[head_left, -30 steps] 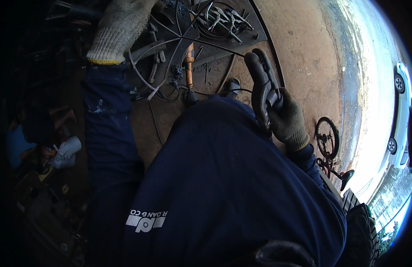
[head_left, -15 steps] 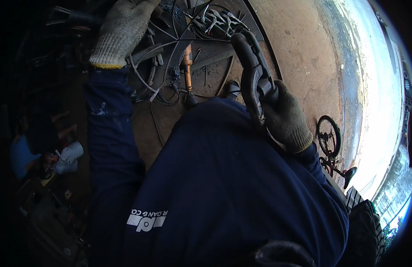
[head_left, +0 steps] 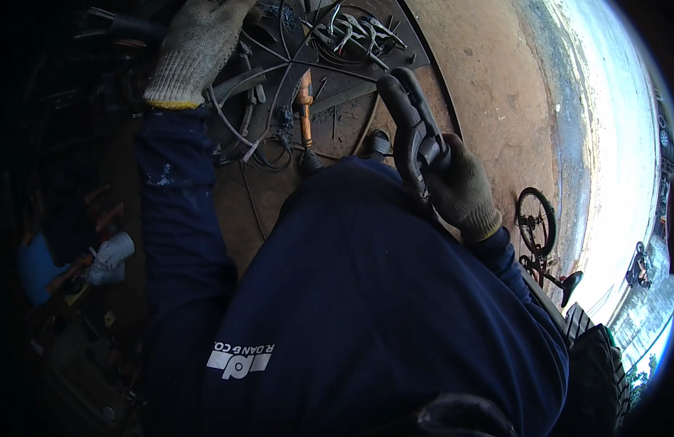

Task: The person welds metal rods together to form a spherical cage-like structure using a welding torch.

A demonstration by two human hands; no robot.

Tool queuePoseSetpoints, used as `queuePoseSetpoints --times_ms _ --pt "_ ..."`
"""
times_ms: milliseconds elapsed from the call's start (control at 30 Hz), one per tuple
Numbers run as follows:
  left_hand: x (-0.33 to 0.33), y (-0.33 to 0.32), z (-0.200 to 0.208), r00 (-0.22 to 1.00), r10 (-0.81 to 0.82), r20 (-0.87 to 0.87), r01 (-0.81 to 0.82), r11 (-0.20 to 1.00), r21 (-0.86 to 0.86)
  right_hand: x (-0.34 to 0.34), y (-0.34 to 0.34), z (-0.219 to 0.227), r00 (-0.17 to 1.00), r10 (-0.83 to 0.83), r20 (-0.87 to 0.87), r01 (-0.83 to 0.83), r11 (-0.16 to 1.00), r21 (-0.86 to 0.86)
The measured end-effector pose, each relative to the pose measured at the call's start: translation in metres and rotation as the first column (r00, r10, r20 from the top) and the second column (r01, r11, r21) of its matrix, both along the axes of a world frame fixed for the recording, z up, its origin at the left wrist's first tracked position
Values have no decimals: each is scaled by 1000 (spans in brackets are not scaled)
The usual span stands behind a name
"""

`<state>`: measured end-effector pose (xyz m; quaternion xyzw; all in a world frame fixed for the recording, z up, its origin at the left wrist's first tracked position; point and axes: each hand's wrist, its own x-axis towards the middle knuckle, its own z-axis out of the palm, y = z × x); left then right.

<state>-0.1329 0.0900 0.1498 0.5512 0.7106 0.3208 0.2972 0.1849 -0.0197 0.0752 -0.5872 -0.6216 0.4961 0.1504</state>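
Observation:
My right hand point(head_left: 464, 186), in a grey knit glove, is closed around the grip of a black curved hand shield point(head_left: 408, 120), like a welder's, seen nearly edge-on. It is held up in front of my body, at the near right of the dark worktable point(head_left: 341, 131). My gloved left hand point(head_left: 199, 54) reaches over the table at upper left; the frame's top edge cuts off its fingertips, and whatever they hold is hidden. Beside it stands a frame of bent metal rods point(head_left: 273, 102), meeting at a joint. An orange power tool point(head_left: 305, 109) lies near the rods.
Several locking pliers point(head_left: 355, 33) and coiled cable lie on the table's far part. My sandalled foot point(head_left: 381, 142) shows below its edge. A bicycle point(head_left: 537, 222) stands at right, by a tyre point(head_left: 579, 320). At left, another person point(head_left: 42, 266) sits low in shadow.
My right hand and the shield have shifted slightly, the shield's top now lower in view. The left hand stays nearly where it was. A motorbike has come into sight at far right.

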Motion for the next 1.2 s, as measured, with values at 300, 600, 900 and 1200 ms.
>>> queuePoseSetpoints --times_ms 300,600,900,1200 --pt "8 0 1 998 29 56 -29 1000 3 18 1 -27 964 -189 -190 170 979 -110" --pt "-41 8 -32 991 -40 125 39 999 4 35 22 -55 885 -381 -269 356 924 -137" --pt "-34 9 -33 992 -32 125 30 999 15 -20 92 -65 938 -210 -278 236 970 64" --pt "-36 8 -35 990 -127 55 124 991 49 -18 107 -68 971 -139 -196 162 981 106"
